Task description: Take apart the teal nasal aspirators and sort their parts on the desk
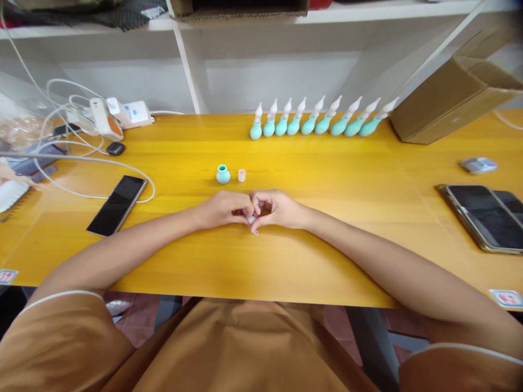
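My left hand (223, 209) and my right hand (275, 209) meet at the middle of the yellow table (327, 179), fingertips pinched together on a small whitish part (251, 220) that is mostly hidden. Just beyond them stand a teal bulb (223, 174) and a small pink cap (242, 175), both loose on the table. Farther back, a row of several assembled teal bulbs with white nozzles (318, 120) lines the table's far edge.
A black phone (117, 204) lies to the left, next to white cables and a power strip (122, 113). Two phones (484, 215) lie at the right, a small grey object (477, 165) behind them. A cardboard box (449, 100) stands back right, and a plastic bag (18, 128) far left.
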`<action>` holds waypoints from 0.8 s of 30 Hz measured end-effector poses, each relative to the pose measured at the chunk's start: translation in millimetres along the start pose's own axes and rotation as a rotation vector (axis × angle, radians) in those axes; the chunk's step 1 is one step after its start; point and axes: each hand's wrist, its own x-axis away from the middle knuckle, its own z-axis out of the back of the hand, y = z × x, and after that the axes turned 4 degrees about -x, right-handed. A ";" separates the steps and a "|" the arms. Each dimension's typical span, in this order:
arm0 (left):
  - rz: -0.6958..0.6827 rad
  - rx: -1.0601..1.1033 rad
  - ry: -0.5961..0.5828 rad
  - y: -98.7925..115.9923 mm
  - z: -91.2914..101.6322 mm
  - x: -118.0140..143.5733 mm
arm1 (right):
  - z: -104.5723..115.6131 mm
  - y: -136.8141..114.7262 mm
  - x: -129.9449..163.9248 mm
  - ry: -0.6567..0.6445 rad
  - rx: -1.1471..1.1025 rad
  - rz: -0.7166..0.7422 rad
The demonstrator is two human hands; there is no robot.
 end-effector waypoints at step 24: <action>0.087 0.113 -0.069 4.5 4.2 -5.2 | 19.3 -13.7 3.2 -0.187 0.128 -0.125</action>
